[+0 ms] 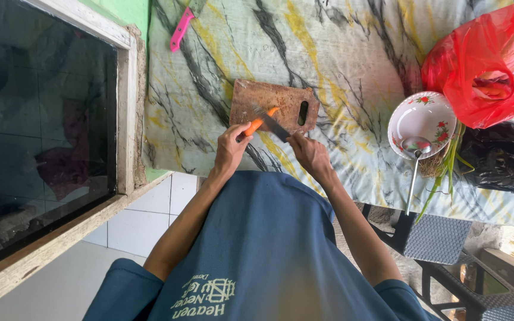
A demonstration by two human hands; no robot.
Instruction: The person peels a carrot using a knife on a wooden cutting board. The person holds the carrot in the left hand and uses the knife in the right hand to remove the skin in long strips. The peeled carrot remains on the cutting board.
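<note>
I am gripping a carrot (259, 122) in my left hand (231, 150) and a knife (273, 125) in my right hand (308, 152), just above the cutting board (272, 102). The blade is crossing close to my left fingers, so a slip could nick them.

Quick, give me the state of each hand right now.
Left hand: closed, holding a carrot over the wooden cutting board.
Right hand: closed on the handle of a knife, its blade against the carrot.
</note>
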